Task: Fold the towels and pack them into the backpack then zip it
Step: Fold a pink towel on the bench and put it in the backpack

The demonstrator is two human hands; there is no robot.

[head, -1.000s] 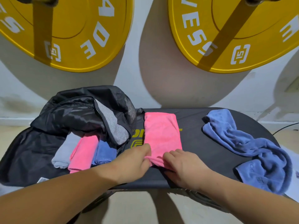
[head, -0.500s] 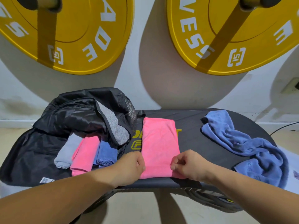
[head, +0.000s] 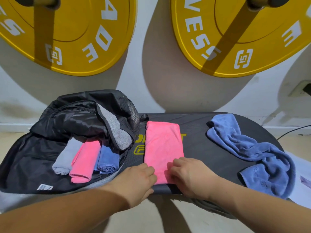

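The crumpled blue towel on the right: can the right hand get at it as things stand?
Probably yes. The crumpled blue towel lies uncovered on the bench, with nothing between it and the right hand.

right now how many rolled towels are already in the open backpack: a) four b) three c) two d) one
b: a grey towel, a pink towel and a blue towel lie side by side in the open backpack.

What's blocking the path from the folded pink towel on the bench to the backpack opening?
Nothing visible on the bench between them. The pink towel lies just right of the open backpack, both hands on its near end. The bag's upper flap droops over the opening, and three rolled towels already fill the near part.
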